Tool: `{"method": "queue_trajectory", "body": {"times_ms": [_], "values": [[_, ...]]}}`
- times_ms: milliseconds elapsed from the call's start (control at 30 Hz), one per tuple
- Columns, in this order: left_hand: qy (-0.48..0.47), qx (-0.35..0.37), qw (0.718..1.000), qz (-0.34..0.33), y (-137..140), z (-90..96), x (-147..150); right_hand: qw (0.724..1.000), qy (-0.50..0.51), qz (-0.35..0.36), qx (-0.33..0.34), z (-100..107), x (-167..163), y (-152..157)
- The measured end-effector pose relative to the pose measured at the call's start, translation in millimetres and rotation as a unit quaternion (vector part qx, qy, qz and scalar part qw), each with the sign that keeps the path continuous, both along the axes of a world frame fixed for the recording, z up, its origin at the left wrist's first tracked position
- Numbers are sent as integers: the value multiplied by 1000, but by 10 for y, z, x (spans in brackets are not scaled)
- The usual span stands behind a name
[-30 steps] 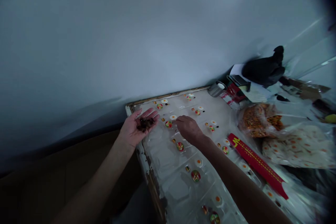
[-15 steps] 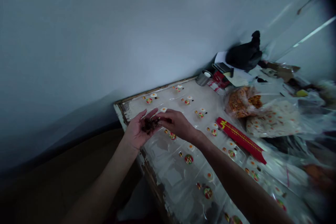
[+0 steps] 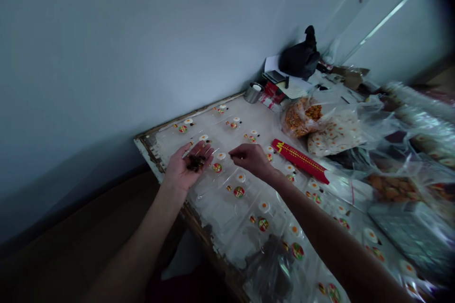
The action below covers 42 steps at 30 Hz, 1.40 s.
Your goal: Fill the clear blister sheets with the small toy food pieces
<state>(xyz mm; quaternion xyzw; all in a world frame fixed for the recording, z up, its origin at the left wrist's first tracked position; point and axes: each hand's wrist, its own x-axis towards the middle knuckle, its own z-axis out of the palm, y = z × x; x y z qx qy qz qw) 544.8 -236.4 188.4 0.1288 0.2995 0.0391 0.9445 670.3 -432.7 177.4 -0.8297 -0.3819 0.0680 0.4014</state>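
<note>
Palm up, my left hand carries a small heap of dark brown pieces, too small to name, with its fingers stretched out. To its right, my right hand has thumb and fingers pinched above the table, and a small dark brown piece shows at the fingertips. Just left of the pinch lies a small fried-egg charm, with a round red-and-green charm below it. Similar little groups of charms lie in rows on clear plastic bags.
A red printed strip lies right of my right hand. Beyond are a bag of orange pieces, a bag of egg charms, a metal cup and a black bag. The worn table edge runs along the left, near the wall.
My right hand has left the heap in my left palm and moved right, over the table, fingers pinched. The camera view has shifted, so the table things appear farther left.
</note>
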Motion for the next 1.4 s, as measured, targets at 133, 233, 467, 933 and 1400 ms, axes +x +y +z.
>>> {"method": "queue_trajectory", "body": {"times_ms": [133,233,467,933,1400], "values": [[-24,-12,1000,-11,-83,20,-7,980,-135,72,-124,-191,-21,-17],[-26,-5,999,-24,-132,51,8,952,-202,104,-206,-216,-32,13],[-37,19,998,-38,-210,-15,6,953,-179,47,-238,-216,-31,44],[-23,33,990,-136,-509,-17,-62,989,41,7,141,-43,-586,-84],[-12,12,993,-115,-635,-83,-70,969,149,-196,14,-158,-643,-1022]]}}
